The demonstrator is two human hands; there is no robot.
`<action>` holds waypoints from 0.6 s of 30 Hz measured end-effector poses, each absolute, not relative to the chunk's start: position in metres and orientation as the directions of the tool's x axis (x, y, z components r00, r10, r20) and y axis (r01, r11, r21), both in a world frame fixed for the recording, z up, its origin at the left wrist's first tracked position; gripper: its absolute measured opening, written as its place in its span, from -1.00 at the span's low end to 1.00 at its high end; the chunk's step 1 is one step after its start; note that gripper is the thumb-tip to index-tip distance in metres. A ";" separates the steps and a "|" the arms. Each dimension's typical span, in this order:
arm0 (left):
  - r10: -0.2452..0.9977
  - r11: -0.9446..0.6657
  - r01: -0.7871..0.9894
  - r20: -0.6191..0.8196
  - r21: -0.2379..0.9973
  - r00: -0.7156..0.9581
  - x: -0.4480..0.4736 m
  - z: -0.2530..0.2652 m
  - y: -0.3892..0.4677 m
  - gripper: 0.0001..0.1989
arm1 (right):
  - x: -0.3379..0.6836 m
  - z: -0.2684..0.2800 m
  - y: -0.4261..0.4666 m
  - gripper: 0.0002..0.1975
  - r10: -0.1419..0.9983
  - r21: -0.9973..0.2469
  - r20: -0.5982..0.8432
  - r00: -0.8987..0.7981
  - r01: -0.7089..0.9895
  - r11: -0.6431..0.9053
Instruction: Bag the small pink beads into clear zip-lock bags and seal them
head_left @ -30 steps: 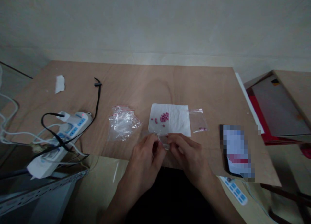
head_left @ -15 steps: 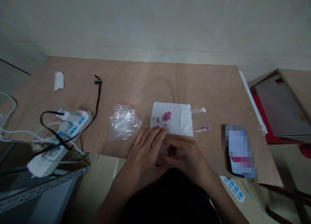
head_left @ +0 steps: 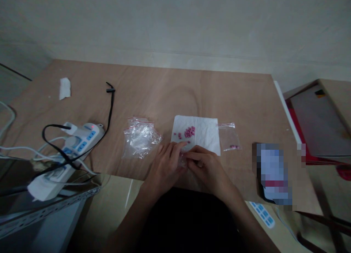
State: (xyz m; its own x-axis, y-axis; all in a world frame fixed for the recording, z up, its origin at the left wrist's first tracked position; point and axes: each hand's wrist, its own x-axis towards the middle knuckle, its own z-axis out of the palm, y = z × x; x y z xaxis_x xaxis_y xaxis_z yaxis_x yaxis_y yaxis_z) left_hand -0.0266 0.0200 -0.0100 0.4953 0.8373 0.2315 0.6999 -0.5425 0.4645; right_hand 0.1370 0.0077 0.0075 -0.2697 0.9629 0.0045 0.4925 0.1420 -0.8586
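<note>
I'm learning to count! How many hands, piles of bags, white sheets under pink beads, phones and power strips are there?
Hands: 2 (left hand, right hand)
Bag piles: 1
White sheets under pink beads: 1
Phones: 1
Power strips: 2 (left strip, right strip)
Total: 7

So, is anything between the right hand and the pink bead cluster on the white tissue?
Nothing visible blocks the right hand from the pink bead cluster; one stray bead lies between, and the left hand is beside that path.
</note>
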 end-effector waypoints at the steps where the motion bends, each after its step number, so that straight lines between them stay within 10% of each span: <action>1: 0.832 -0.550 0.704 0.224 0.448 0.507 -0.026 -0.009 0.021 -0.56 | 0.136 0.006 0.009 -0.75 0.957 -0.853 -0.015 -0.290 0.503 0.139; 14: 0.843 -0.537 0.687 0.323 0.489 0.429 -0.031 -0.007 0.020 -0.87 | 0.149 0.006 0.015 -0.92 0.965 -0.910 0.102 -0.242 0.370 0.189; 18: 0.895 -0.440 0.741 0.312 0.508 0.318 -0.043 -0.014 0.017 -0.82 | 0.153 -0.019 0.032 -0.85 0.989 -0.747 0.148 -0.025 0.652 0.128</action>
State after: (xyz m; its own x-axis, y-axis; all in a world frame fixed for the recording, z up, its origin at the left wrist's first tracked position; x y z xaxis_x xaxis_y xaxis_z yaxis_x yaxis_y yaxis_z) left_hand -0.0430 0.0169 -0.0136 0.3179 0.8955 0.3116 0.7407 -0.4397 0.5080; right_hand 0.1529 0.0318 -0.0191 -0.0249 0.9887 0.1480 0.6523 0.1283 -0.7470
